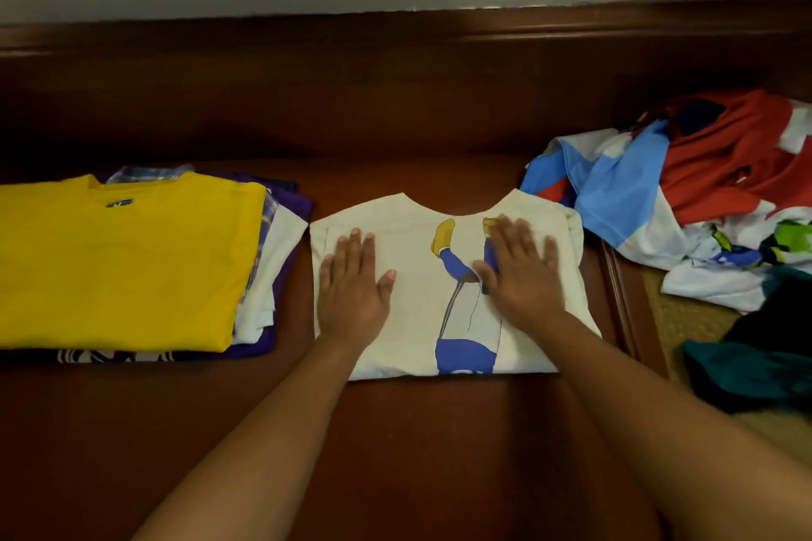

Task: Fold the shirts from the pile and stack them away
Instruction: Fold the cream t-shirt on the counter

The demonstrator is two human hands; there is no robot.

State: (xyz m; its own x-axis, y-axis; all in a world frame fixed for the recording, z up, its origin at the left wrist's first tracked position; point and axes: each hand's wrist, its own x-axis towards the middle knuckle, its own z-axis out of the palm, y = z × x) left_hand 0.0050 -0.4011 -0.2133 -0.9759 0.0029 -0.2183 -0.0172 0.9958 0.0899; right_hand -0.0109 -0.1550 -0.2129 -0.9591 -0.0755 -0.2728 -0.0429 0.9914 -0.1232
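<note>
Both hands, left (pixel 354 286) and right (pixel 518 272), press flat with open grip on a folded cream shirt (pixel 422 299), between a folded stack (pixel 127 259) and an unfolded pile (pixel 685 198).

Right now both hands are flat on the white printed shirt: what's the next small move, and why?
Probably lift the white printed shirt and set it on the yellow shirt topping the folded stack. It already lies as a compact folded rectangle, the left hand and right hand press it flat with straight fingers, and the unfolded pile on the right still waits.
</note>
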